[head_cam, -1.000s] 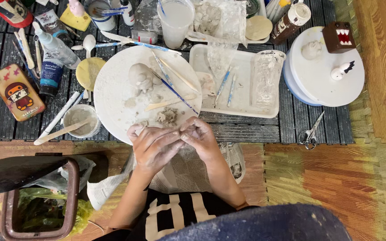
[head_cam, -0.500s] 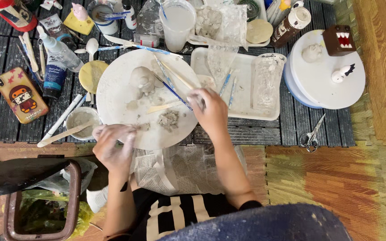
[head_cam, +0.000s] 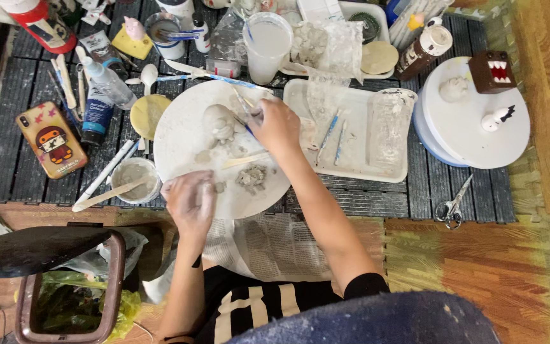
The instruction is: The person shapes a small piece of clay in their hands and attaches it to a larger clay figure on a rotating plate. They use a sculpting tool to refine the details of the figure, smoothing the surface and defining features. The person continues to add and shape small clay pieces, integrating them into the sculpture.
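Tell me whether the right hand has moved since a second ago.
Yes. The right hand has left the near edge of the round white board and reached across to its far side, now over the tools beside the clay figure.

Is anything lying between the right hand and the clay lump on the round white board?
Nothing solid blocks it. The right hand is at the thin blue-tipped tools resting on the round board, just right of the clay lump. Only those tool shafts lie between hand and lump.
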